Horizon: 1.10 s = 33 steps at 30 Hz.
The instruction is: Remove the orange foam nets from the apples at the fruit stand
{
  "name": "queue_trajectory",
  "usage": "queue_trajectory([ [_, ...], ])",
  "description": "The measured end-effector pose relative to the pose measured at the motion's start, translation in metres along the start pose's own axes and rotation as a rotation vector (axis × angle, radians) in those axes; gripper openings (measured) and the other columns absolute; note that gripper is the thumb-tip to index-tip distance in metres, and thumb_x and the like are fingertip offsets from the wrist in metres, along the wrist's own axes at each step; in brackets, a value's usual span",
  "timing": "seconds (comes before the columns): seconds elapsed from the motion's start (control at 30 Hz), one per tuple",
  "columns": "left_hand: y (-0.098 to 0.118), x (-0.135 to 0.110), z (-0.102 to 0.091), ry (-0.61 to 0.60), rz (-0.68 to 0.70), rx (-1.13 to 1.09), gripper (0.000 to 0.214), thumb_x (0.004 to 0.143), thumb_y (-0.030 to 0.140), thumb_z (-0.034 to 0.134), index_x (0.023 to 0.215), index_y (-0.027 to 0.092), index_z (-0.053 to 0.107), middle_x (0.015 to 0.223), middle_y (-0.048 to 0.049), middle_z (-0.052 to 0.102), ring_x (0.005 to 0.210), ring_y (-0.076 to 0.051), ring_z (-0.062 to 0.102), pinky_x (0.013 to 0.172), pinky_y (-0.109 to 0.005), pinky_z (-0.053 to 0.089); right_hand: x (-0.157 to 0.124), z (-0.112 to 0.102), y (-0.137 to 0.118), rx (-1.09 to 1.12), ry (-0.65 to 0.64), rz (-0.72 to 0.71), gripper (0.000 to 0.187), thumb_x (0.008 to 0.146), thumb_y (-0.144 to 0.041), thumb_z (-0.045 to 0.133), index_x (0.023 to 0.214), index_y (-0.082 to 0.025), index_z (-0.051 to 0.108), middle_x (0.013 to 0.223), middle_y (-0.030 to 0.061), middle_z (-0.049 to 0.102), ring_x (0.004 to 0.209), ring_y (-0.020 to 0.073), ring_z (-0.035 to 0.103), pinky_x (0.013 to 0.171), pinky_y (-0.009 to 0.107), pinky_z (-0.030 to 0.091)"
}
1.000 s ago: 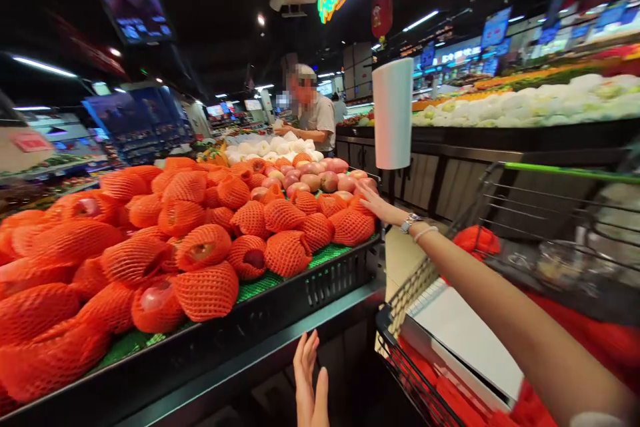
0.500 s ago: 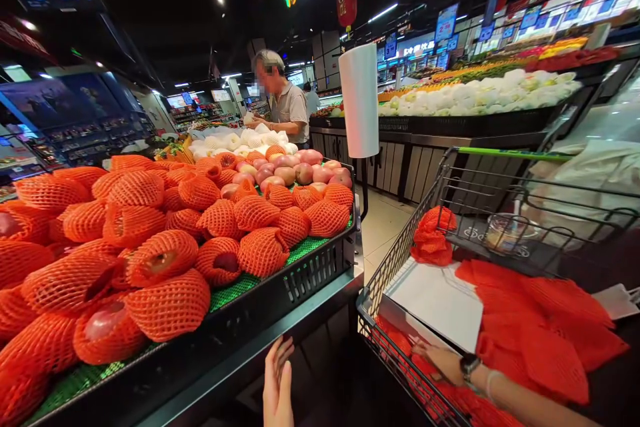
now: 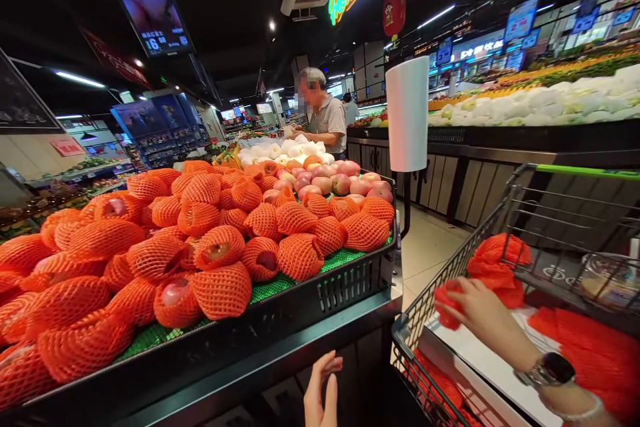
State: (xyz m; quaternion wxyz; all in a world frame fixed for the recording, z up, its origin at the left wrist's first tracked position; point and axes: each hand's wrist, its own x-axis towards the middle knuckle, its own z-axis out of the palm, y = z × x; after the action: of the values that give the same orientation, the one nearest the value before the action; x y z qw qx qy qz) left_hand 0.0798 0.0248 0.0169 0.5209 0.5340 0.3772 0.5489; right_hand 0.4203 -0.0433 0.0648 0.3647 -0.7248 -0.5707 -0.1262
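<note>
Right hand [image 3: 477,313]: closed around a red foam net sleeve [image 3: 447,300] over the shopping cart [image 3: 453,280].
Left hand [image 3: 323,393]: open, empty, at six o'clock.
Handling: sleeve looks light, soft, crushable; pinch its bunched middle.

The left hand [image 3: 323,393] is cut off at the bottom edge; only the fingers and part of the palm are seen. The right hand [image 3: 477,313] is closed over a red net [image 3: 447,305], most of which is hidden by the fingers; what lies inside the net cannot be told. The right forearm is cut by the bottom edge. The cart [image 3: 505,227] is cut off at the right and bottom. The fruit crate [image 3: 300,300] runs out at the left edge. The far person [image 3: 327,117] is hidden below the waist by the fruit, and the face is blurred. The price on the hanging screen [image 3: 150,7] is too small to be read.
</note>
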Motion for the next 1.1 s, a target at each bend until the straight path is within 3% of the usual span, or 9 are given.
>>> queue_trajectory([
  [0.07,0.006,-0.004,0.006,-0.003,0.021,-0.036,0.034,0.076,0.055,0.069,0.091,0.025,0.075,0.08,-0.0024,0.075,0.078,-0.017,0.069,0.078,-0.023,0.051,0.018,-0.011,-0.022,0.132,0.049,-0.009,0.046,0.088,-0.061,0.047,0.074,-0.024,0.07,0.083,0.0092,0.067,0.081,0.0276,0.061,0.077,0.044,0.052],
  [0.2,0.019,-0.012,0.015,-0.028,0.068,-0.111,0.03,0.076,0.051,0.071,0.082,0.022,0.077,0.071,-0.0032,0.07,0.069,-0.018,0.066,0.071,-0.025,0.053,0.023,-0.005,-0.089,0.554,0.178,0.042,0.038,0.087,-0.054,0.056,0.069,-0.023,0.066,0.079,0.0065,0.065,0.079,0.0239,0.061,0.07,0.033,0.052],
  [0.4,0.033,-0.019,0.018,-0.098,0.117,-0.125,0.037,0.077,0.054,0.067,0.092,0.021,0.077,0.09,-0.0091,0.071,0.084,-0.023,0.067,0.08,-0.032,0.054,-0.015,0.05,-0.158,0.793,-0.065,0.051,0.04,0.084,-0.057,0.057,0.064,-0.023,0.068,0.072,0.0072,0.067,0.081,0.0282,0.064,0.075,0.037,0.054],
  [0.57,0.025,-0.018,0.018,0.095,-0.031,-0.157,0.035,0.075,0.054,0.071,0.09,0.022,0.07,0.093,-0.005,0.071,0.091,-0.022,0.065,0.084,-0.029,0.052,-0.059,0.088,-0.151,0.89,-0.24,0.13,0.046,0.073,-0.077,0.051,0.087,-0.04,0.076,0.096,0.0054,0.076,0.101,0.0391,0.067,0.091,0.057,0.053],
  [0.67,0.018,-0.013,0.008,0.12,-0.17,-0.217,0.041,0.079,0.059,0.063,0.09,0.021,0.07,0.092,-0.0049,0.071,0.093,-0.023,0.064,0.087,-0.031,0.05,-0.067,0.092,-0.141,0.97,-0.333,0.179,0.056,0.086,-0.069,0.036,0.11,-0.034,0.073,0.119,0.0108,0.071,0.111,0.0363,0.064,0.093,0.056,0.053],
  [0.73,0.017,-0.009,-0.001,0.046,-0.186,-0.106,0.044,0.079,0.058,0.063,0.093,0.018,0.074,0.094,-0.0077,0.071,0.094,-0.025,0.063,0.087,-0.033,0.049,-0.06,0.087,-0.14,0.999,-0.438,0.167,0.046,0.088,-0.056,0.046,0.109,-0.027,0.074,0.119,0.0133,0.07,0.114,0.0337,0.062,0.101,0.054,0.047],
  [0.83,0.022,-0.002,-0.014,-0.114,0.021,0.257,0.033,0.082,0.049,0.063,0.08,0.02,0.079,0.072,-0.0062,0.066,0.075,-0.022,0.058,0.071,-0.03,0.048,-0.04,0.073,-0.15,1.011,-0.582,0.125,0.032,0.081,-0.033,0.057,0.106,-0.023,0.075,0.115,0.012,0.07,0.116,0.0306,0.06,0.107,0.05,0.042],
  [0.93,0.024,0.0,-0.017,-0.169,0.236,0.328,0.029,0.085,0.044,0.062,0.073,0.025,0.08,0.063,-0.0071,0.068,0.073,-0.024,0.059,0.07,-0.033,0.048,-0.028,0.063,-0.16,1.071,-0.748,0.137,0.049,0.069,-0.016,0.062,0.117,-0.023,0.067,0.118,0.0088,0.066,0.109,0.0259,0.063,0.098,0.041,0.05],
  [1.1,0.0,-0.003,0.0,-0.15,-0.015,-0.011,0.031,0.064,0.051,0.079,0.073,0.021,0.081,0.064,-0.0082,0.075,0.059,-0.023,0.067,0.061,-0.032,0.053,-0.033,0.064,-0.162,1.156,-0.88,0.111,0.064,0.064,-0.013,0.072,0.126,-0.024,0.059,0.125,0.0082,0.062,0.115,0.0247,0.059,0.102,0.037,0.046],
])
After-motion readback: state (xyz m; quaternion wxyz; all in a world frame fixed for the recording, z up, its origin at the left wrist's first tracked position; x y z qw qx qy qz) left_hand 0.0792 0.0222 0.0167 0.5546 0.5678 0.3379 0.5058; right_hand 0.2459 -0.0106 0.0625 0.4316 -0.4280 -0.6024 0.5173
